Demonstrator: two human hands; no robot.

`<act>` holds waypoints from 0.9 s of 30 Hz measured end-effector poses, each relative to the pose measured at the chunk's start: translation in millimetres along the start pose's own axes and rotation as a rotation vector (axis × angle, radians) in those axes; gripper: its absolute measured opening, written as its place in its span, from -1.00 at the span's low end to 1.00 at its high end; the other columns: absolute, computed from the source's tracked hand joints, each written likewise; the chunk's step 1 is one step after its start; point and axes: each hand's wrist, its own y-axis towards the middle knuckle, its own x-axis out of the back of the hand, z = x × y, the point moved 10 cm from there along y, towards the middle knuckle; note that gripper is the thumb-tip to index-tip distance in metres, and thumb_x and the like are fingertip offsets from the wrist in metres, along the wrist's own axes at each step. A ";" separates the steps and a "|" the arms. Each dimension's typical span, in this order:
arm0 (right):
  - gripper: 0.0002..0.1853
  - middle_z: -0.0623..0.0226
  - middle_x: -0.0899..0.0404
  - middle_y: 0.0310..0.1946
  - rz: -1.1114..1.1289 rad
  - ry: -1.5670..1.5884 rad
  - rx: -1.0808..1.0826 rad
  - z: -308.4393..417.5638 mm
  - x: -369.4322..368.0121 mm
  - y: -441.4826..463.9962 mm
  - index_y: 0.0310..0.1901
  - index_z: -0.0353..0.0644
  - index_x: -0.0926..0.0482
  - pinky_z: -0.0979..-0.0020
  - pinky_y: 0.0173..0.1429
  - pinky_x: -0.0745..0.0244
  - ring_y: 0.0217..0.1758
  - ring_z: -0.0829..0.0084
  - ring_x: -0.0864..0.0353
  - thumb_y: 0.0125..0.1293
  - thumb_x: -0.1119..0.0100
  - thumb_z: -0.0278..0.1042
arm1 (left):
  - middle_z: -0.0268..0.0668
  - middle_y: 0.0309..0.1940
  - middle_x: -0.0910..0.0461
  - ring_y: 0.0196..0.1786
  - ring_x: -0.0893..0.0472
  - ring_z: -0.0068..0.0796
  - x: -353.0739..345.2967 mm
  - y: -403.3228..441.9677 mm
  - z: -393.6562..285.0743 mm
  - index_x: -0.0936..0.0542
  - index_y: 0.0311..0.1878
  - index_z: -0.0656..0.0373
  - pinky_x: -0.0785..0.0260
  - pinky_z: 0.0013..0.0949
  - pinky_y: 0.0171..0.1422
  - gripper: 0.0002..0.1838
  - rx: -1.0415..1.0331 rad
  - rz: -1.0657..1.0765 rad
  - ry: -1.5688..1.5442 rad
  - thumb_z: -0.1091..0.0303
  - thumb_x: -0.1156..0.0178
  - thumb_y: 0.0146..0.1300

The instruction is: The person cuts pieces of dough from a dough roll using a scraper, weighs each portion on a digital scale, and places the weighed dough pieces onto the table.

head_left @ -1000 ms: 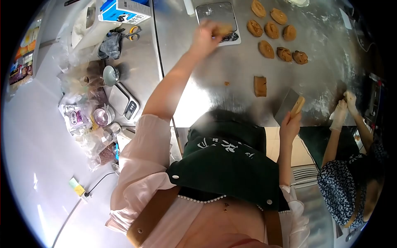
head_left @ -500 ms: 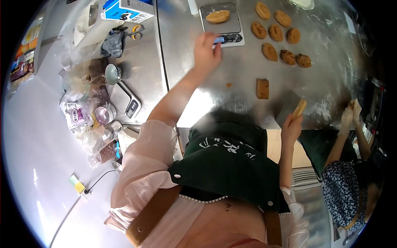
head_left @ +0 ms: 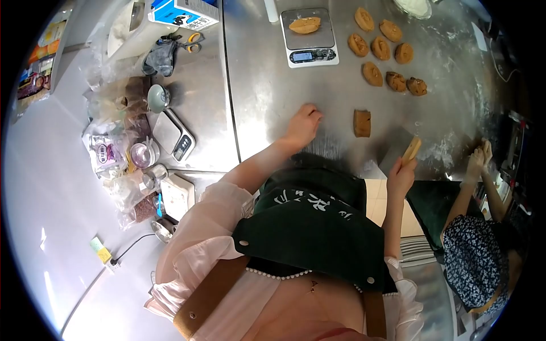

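My left hand [head_left: 304, 126] is low over the steel table, fingers closed together where a small dough piece lay; that piece is now hidden by the fingers. In my right hand [head_left: 401, 177] is a dough scraper, gripped by its wooden handle [head_left: 412, 149], its metal blade near the table's front edge. Between the hands lies a rectangular block of brown dough [head_left: 362, 123]. Beyond my left hand, a digital scale [head_left: 307, 41] carries one dough piece [head_left: 305, 25]. Several brown dough pieces [head_left: 380, 49] are spread out right of the scale.
To the left are a second scale [head_left: 173, 135], a small bowl [head_left: 158, 98], scissors [head_left: 194, 43], a milk carton [head_left: 185, 13] and bagged ingredients. A white bowl [head_left: 417, 7] stands at the back. On the right, a co-worker's gloved hands [head_left: 479, 159] work near the table edge.
My left hand has come back from the scale's front toward me, onto the spot of the small dough piece. The scale's display is uncovered. My right hand with the scraper has stayed nearly still.
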 end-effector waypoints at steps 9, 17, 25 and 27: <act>-0.61 -0.17 -0.58 -0.38 -0.012 -0.007 0.003 2.5 3.3 -0.4 0.08 -0.31 -0.28 0.09 -0.29 -0.56 -0.36 -0.14 -0.62 0.35 -0.07 -0.27 | -0.24 -0.33 -0.52 -0.20 -0.54 -0.13 8.2 1.5 2.5 -0.59 -0.34 0.15 -0.45 -0.20 -0.16 -0.91 0.006 -0.070 0.028 0.53 -0.24 0.04; -0.62 -0.20 -0.58 -0.38 -0.026 0.028 0.020 2.5 4.2 0.6 0.06 -0.32 -0.27 0.02 -0.27 -0.52 -0.35 -0.19 -0.59 0.35 -0.05 -0.26 | -0.23 -0.27 -0.53 -0.17 -0.53 -0.15 5.3 2.4 0.6 -0.61 -0.29 0.14 -0.45 -0.23 -0.14 -0.84 -0.037 -0.008 0.032 0.54 -0.24 0.02; -0.62 -0.17 -0.58 -0.37 -0.026 0.031 0.030 1.2 3.7 1.0 0.08 -0.30 -0.28 0.06 -0.25 -0.54 -0.33 -0.16 -0.61 0.35 -0.07 -0.28 | -0.11 0.05 -0.49 0.00 -0.47 0.00 76.1 92.1 1.3 -0.55 0.01 0.13 -0.37 -0.11 0.08 -0.54 -0.135 -0.370 0.251 0.50 -0.32 -0.05; -0.62 -0.16 -0.58 -0.37 -0.025 0.034 0.048 4.5 4.3 2.1 0.09 -0.30 -0.28 0.08 -0.25 -0.55 -0.33 -0.15 -0.61 0.35 -0.07 -0.28 | -0.08 0.01 -0.50 0.00 -0.47 -0.01 105.7 133.7 3.3 -0.53 0.05 0.17 -0.37 -0.13 0.09 -0.46 -0.102 -0.546 0.274 0.48 -0.37 -0.11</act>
